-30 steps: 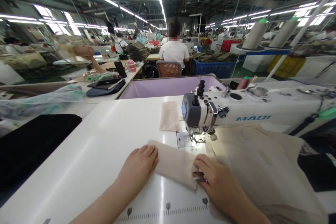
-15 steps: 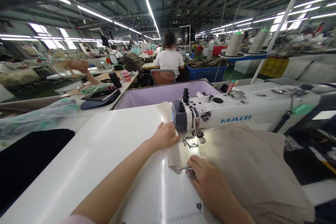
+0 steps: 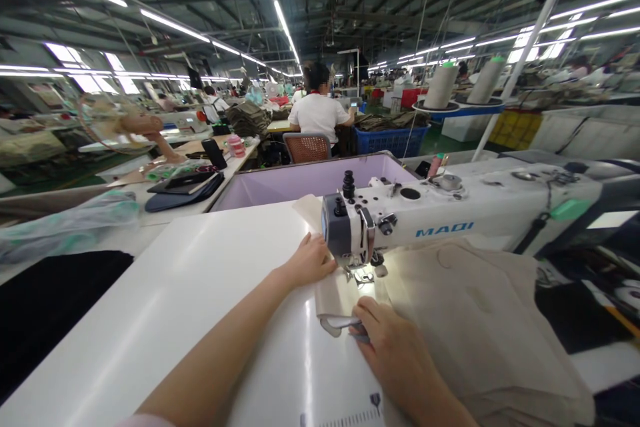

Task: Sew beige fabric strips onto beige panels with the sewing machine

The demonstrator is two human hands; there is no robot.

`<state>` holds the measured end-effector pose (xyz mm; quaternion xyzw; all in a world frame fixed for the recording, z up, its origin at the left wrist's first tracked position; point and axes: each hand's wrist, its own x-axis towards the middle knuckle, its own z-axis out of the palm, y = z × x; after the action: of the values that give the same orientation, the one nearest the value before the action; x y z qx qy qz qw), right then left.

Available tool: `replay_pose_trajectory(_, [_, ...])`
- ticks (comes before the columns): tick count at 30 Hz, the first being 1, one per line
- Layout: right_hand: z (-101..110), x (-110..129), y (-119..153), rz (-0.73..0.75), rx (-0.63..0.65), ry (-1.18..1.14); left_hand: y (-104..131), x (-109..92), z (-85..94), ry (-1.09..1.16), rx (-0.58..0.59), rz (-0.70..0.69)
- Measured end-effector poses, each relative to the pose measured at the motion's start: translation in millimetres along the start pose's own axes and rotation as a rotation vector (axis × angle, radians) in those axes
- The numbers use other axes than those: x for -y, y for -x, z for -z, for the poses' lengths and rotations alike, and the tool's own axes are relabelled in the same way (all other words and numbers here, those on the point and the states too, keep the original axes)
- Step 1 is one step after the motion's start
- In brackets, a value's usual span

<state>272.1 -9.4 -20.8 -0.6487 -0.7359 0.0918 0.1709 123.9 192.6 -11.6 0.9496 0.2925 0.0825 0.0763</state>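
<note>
Beige fabric (image 3: pixel 333 297) lies under the lit presser foot (image 3: pixel 364 278) of a white sewing machine (image 3: pixel 445 213). My left hand (image 3: pixel 311 260) rests flat on the strip left of the needle, fingers stretched out. Close in front of the foot, my right hand (image 3: pixel 387 340) has its fingers curled round a small grey-handled tool, which looks like thread snips (image 3: pixel 359 332). Its fingertips touch the near part of the fabric, whose front edge curls up a little. A wide beige panel (image 3: pixel 475 313) spreads to the right of the needle, partly under my right forearm.
A lilac bin (image 3: pixel 300 181) stands behind the white table (image 3: pixel 225 260). Thread cones (image 3: pixel 440 87) stand at the right. On the left side table are a phone (image 3: pixel 214 155) and a dark pouch (image 3: pixel 185 192). A co-worker (image 3: pixel 317 113) sits ahead, back turned.
The near edge of the fabric has lifted and curls more by my right hand. Both hands keep nearly the same places; the whole view has shifted slightly.
</note>
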Motion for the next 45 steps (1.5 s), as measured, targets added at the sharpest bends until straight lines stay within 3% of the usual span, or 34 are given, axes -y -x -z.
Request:
replay_pose_trajectory(28, [-2,-5,-6,0.019,-0.003,0.032,0,-2,5.3,-0.008,0.002,0.027])
replay_pose_trajectory(32, [5,-3,-9,0.011,0.033,0.065,1,-13,11.2,-0.043,-0.028,0.046])
replay_pose_trajectory(37, [10,-2,-2,0.017,0.112,0.066,38,-55,6.2,-0.06,-0.061,0.036])
replay_pose_trajectory(40, [8,-4,4,0.014,0.142,0.069,69,-77,0.8,0.089,-0.043,-0.188])
replay_pose_trajectory(45, [7,-4,2,0.001,0.164,0.075,86,-81,1.9,0.141,-0.065,-0.316])
